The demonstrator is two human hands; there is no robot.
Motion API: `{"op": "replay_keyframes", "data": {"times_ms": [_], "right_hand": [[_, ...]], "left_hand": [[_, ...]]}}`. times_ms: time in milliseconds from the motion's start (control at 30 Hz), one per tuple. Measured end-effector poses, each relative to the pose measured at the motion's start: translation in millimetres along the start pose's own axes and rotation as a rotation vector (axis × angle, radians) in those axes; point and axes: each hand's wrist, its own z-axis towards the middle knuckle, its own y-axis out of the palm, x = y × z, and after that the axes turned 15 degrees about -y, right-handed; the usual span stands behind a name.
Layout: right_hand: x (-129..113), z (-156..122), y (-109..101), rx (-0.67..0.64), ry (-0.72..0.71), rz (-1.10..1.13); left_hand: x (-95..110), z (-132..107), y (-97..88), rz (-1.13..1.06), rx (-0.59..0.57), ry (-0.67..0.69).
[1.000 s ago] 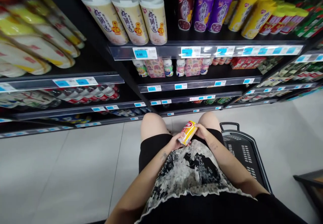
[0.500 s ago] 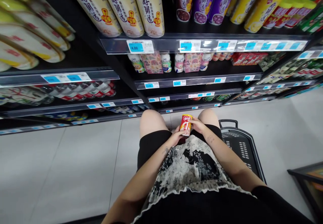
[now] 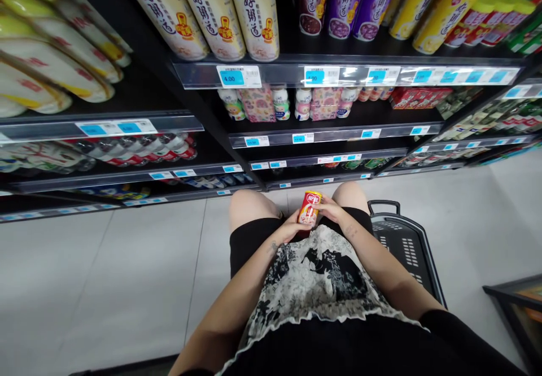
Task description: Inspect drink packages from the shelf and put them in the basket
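Between my knees I hold a red and yellow can with a heart-shaped logo, tilted a little, its printed side toward me. The fingers of my left hand wrap its lower left side. From the right, my right hand grips the can near its upper part, fingertips on the front. The far side of the can is hidden.
Ahead stand shelves with price tags, holding cream cans, purple cans and yellow cans. Lower down are small bottles. A black shopping basket rests on the floor by my right leg.
The can has turned slightly in my hands, so more of its logo and lower picture shows. My left hand has shifted a little to the left. The view has moved slightly.
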Motion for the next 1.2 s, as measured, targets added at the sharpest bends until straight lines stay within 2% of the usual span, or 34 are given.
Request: {"op": "replay_keyframes", "data": {"times_ms": [200,367,467,733,933,1200], "right_hand": [[5,5,2,0.029,0.055,-0.024],[7,7,-1,0.048,0.132,-0.023],[7,8,-5,0.05,0.167,-0.001],[8,9,-15,-0.058,0.35,0.022],[8,7,-16,-0.107,0.363,0.047],[8,7,-13,-0.072,0.374,0.049]], "left_hand": [[1,-5,0.9,0.008,0.007,0.009],[2,-1,-3.8,-0.188,0.042,-0.08],[4,0,-8.7,-0.229,0.048,-0.12],[4,-6,-6.1,-0.205,-0.03,-0.132],[-4,-3,-5.2,-0.198,-0.048,-0.153],[-5,-8,0.0,-0.151,-0.137,-0.164]]}}
